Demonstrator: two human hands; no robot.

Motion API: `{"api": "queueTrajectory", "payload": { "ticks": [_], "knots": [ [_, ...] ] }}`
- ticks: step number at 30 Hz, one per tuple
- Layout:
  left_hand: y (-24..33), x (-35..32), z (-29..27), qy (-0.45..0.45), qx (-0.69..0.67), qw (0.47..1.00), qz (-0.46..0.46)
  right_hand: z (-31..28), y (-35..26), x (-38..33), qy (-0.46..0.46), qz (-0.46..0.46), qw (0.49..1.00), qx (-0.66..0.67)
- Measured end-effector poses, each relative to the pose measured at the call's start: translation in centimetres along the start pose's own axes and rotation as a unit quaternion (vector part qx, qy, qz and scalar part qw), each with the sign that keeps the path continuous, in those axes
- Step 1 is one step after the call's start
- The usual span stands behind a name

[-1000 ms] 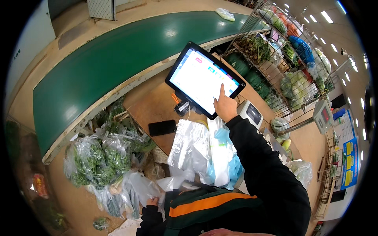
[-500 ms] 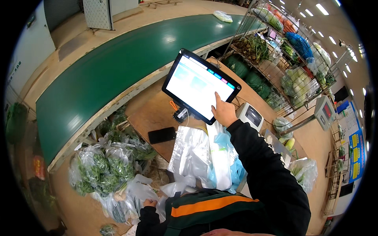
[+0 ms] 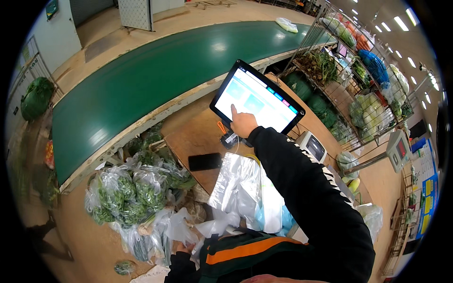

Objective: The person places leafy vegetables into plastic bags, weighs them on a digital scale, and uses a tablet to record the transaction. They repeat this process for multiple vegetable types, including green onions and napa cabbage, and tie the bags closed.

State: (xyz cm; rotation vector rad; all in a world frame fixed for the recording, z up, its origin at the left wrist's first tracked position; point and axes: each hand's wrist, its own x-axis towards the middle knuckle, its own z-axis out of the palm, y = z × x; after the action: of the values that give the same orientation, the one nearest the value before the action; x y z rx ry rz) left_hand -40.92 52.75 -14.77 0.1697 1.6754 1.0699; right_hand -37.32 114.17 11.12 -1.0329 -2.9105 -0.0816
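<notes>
My right hand (image 3: 243, 123) reaches to a touchscreen monitor (image 3: 264, 101) with a black frame. Its index finger is stretched out at the lower left part of the lit screen, the other fingers are curled, and it holds nothing. Low in the picture, my left hand (image 3: 185, 248) is closed on a clear plastic bag (image 3: 178, 231), partly hidden by that bag and my clothing. Bagged leafy greens (image 3: 130, 193) lie to the left of it. A stack of clear flat bags (image 3: 236, 181) lies on the wooden table (image 3: 188, 134) below my right forearm, beside a black phone (image 3: 205, 162).
A green conveyor belt (image 3: 155, 85) runs behind the table, with a pale bag (image 3: 286, 25) at its far end. To the right stand a small device (image 3: 312, 145), a scale display (image 3: 398, 150) on a pole, and a wire rack (image 3: 347, 80) of bagged vegetables.
My right hand has moved left across the screen, from its right part to its lower left. The whole view has shifted slightly. My left hand stays low by the bags.
</notes>
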Motion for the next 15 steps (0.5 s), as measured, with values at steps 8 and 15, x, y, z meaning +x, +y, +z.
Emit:
{"api": "queueTrajectory", "payload": {
  "ticks": [8, 15],
  "knots": [
    [1.8, -2.1, 0.5, 0.002, 0.111, 0.992, 0.056, -4.8, 0.8, 9.1, 0.097, 0.098, 0.990, -0.004],
    [4.2, -2.4, -0.7, 0.038, -0.007, 0.984, 0.173, -3.6, 0.6, 7.5, 0.129, 0.098, 0.986, 0.031]
  ]
}}
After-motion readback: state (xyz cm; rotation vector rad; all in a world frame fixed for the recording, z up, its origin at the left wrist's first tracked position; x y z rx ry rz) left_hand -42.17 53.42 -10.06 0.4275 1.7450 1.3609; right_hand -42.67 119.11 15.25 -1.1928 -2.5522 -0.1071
